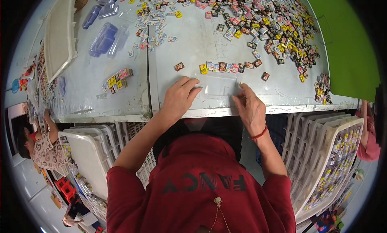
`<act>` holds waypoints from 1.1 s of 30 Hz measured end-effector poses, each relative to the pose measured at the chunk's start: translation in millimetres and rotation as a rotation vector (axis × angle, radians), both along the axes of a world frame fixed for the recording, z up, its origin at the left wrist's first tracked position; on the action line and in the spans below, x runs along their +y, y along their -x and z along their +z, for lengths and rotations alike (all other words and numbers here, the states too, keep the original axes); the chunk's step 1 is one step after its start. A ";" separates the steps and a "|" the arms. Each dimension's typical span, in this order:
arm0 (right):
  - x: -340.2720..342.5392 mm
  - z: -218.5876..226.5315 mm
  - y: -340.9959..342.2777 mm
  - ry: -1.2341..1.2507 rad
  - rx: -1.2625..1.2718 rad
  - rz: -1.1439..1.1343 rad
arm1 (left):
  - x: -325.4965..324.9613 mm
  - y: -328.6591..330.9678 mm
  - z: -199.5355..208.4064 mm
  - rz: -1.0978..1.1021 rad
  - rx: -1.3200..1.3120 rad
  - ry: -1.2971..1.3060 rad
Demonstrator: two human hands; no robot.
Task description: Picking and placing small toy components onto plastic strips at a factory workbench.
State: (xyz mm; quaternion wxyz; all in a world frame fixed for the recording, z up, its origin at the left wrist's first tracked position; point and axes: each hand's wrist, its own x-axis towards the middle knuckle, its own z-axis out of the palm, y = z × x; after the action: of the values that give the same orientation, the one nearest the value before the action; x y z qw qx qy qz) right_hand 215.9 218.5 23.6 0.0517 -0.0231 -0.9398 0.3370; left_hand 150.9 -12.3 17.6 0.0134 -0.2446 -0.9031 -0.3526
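Between my two hands, at the table's near edge, is a thin piece of clear plastic packaging (219, 87); its exact outline is hard to make out. My left hand (179, 96) has its fingers bent in at the left side of this plastic. At the other side, my right hand (250, 108), with a red bead bracelet on its wrist, curls its thumb and forefinger at the plastic's edge. Just beyond the plastic runs a row of small printed boxes (229, 67) in yellow, white, brown, pink and black. A single brown box (179, 66) lies left of the row, another (265, 76) right of it.
A large heap of small boxes (274, 27) covers the far right. On the left lie a wrapped block of boxes (117, 80), bluish clear plastic trays (103, 40) and a white crate (60, 35). Stacked white crates (322, 152) stand below the table edge. Other people are at both sides.
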 end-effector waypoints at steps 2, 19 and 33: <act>-2.2 4.6 -5.6 -0.001 -0.021 0.005 | -4.6 0.8 -0.1 -0.032 -0.037 -0.001; 18.5 -1.8 69.7 -0.160 0.083 0.053 | 19.9 74.1 14.3 -0.170 -0.178 0.118; 18.7 1.6 76.0 -0.131 0.003 0.083 | 18.7 78.5 18.6 -0.199 -0.247 0.087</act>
State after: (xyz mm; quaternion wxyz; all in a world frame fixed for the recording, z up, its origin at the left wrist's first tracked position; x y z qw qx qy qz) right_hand 139.9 237.2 25.2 0.0405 0.0200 -0.9599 0.2768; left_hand 72.4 6.4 36.3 -0.1434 -0.2877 -0.8836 -0.3403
